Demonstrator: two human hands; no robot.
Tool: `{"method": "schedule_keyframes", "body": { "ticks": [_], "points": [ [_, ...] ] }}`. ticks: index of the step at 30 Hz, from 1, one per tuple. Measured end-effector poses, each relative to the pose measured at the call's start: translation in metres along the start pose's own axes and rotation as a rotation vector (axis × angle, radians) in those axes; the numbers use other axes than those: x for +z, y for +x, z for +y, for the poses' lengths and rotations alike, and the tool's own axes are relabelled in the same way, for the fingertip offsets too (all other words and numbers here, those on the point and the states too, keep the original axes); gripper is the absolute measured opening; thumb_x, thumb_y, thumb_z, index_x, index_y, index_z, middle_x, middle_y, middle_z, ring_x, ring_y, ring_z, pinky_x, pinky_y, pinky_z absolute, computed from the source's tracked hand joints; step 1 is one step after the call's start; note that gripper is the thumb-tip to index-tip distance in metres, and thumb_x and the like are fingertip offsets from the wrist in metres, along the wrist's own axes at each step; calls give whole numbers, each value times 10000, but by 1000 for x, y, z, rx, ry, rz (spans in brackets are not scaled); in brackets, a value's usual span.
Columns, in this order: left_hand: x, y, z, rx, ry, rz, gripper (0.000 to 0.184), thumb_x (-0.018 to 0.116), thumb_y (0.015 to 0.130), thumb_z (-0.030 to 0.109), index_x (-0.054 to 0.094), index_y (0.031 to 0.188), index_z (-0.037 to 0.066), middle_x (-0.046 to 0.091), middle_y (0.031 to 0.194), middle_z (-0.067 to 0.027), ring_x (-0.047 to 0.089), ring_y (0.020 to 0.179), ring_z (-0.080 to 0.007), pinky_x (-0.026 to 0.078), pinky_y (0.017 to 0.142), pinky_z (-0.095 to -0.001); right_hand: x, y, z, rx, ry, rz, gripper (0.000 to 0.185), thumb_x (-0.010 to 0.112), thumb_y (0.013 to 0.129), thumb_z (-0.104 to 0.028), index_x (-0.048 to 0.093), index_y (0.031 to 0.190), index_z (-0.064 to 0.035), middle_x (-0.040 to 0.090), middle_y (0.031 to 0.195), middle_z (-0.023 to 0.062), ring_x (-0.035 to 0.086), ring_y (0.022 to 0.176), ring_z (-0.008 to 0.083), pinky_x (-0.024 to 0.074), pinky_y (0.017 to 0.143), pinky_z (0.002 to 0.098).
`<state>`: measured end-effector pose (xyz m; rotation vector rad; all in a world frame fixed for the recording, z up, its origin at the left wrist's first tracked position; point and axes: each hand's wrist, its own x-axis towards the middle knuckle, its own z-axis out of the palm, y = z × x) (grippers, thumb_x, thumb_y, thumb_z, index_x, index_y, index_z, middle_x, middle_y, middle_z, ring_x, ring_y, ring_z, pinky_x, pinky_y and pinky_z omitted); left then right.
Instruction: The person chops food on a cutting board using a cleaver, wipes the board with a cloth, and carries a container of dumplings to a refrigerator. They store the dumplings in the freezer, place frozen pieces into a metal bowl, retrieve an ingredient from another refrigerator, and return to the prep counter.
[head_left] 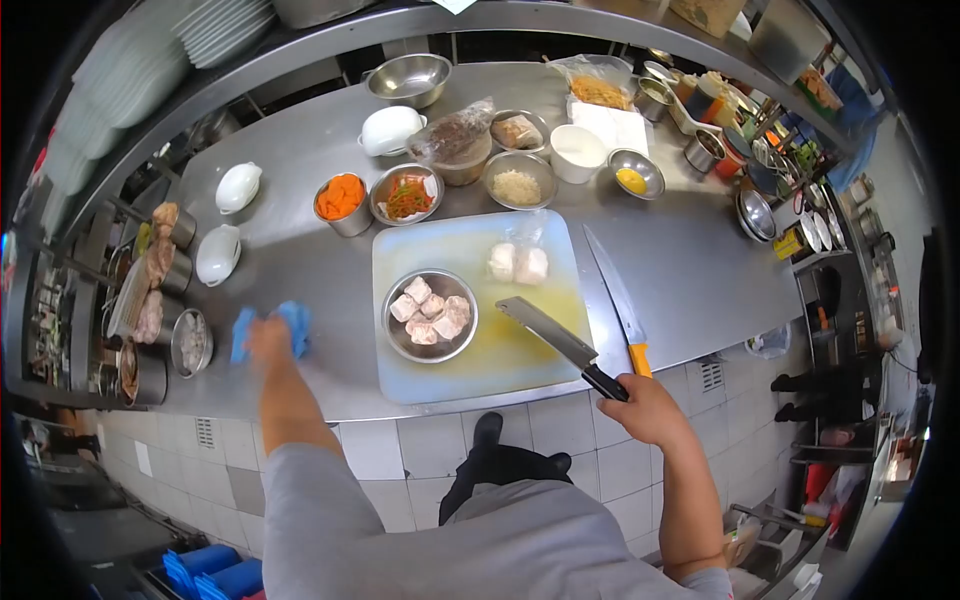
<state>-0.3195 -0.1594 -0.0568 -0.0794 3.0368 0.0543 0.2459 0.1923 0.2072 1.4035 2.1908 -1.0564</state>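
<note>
My right hand [645,408] is wrapped round the black handle of a cleaver [548,332], whose blade lies over the lower right of the cutting board [480,385]. My left hand [268,338], smeared by motion, presses a blue cloth [293,325] on the steel table left of the board. On the board stands a steel bowl [388,328] of pale, floury-looking chunks [423,328]. Behind the cleaver, two white blocks [518,263] sit by a clear plastic bag [528,228]. A long knife [615,285] with a yellow handle lies along the board's right edge.
Behind the board stand bowls of orange pieces [341,196], shredded vegetables [408,197], minced garlic-like bits [518,187] and yellow yolk [631,180]. White lidded dishes [218,254] are at left, near a small steel bowl [191,343]. A shelf [400,25] crosses above the table's back.
</note>
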Motion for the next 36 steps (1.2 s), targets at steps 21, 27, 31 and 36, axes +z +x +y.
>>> {"method": "schedule_keyframes", "body": {
  "ticks": [21, 27, 31, 36],
  "points": [
    [30, -223, 5, 841, -249, 247, 415, 597, 906, 146, 640, 1291, -5, 643, 1295, -223, 569, 1219, -415, 394, 1079, -537, 137, -84, 247, 241, 526, 1148, 260, 847, 830, -207, 673, 950, -57, 676, 724, 110, 656, 639, 237, 502, 613, 361],
    [-50, -350, 13, 851, -88, -206, 364, 680, 848, 141, 679, 1161, -46, 705, 1124, -222, 669, 1043, -383, 518, 939, -465, 194, -89, 344, 672, 730, 1055, 356, 822, 872, -352, 669, 926, -35, 645, 644, 143, 651, 615, 361, 503, 606, 466],
    [-92, -438, 92, 1050, -176, -586, 275, 703, 825, 143, 719, 1035, -34, 742, 924, -179, 713, 855, -350, 557, 805, -426, 214, -66, 412, 732, 549, 822, 428, 766, 902, -452, 683, 937, -33, 706, 737, 176, 706, 723, 397, 542, 672, 504],
    [-36, -470, 202, 1417, -530, -226, 318, 763, 822, 139, 717, 1107, 6, 731, 1065, -186, 692, 1024, -329, 519, 954, -455, 227, 9, 448, 486, 289, 356, 568, 690, 917, -592, 730, 1057, -44, 756, 994, 217, 732, 983, 405, 581, 875, 513]
  ]
}}
